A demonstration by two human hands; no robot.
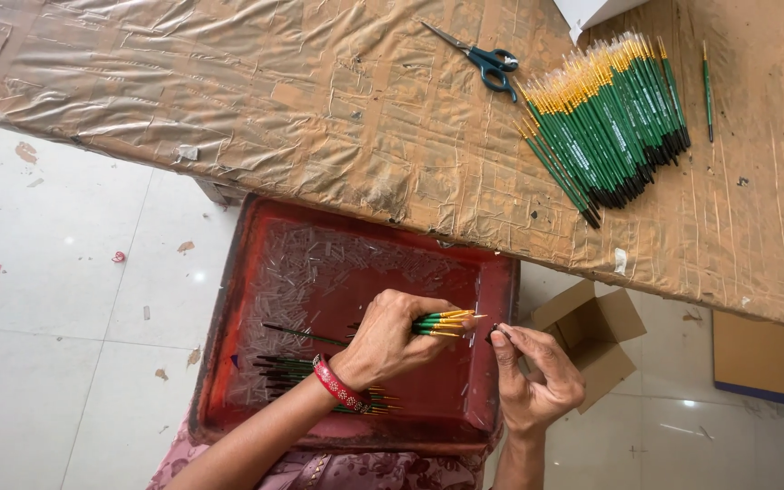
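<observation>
My left hand (394,334), with a red bangle at the wrist, grips a small bunch of green brushes (442,323) with yellow ferrules, tips pointing right. My right hand (534,377) is just to the right of those tips, thumb and forefinger pinched together on something small and dark that I cannot make out. Both hands hover over a red tray (487,381) that holds more loose brushes (294,366) and several small clear tubes (319,263).
A table covered in taped brown plastic (274,100) spans the top. On it lie a large pile of green brushes (608,113), one single brush (708,91) and blue-handled scissors (483,59). An open cardboard box (592,336) stands on the white tiled floor (47,299) to the right.
</observation>
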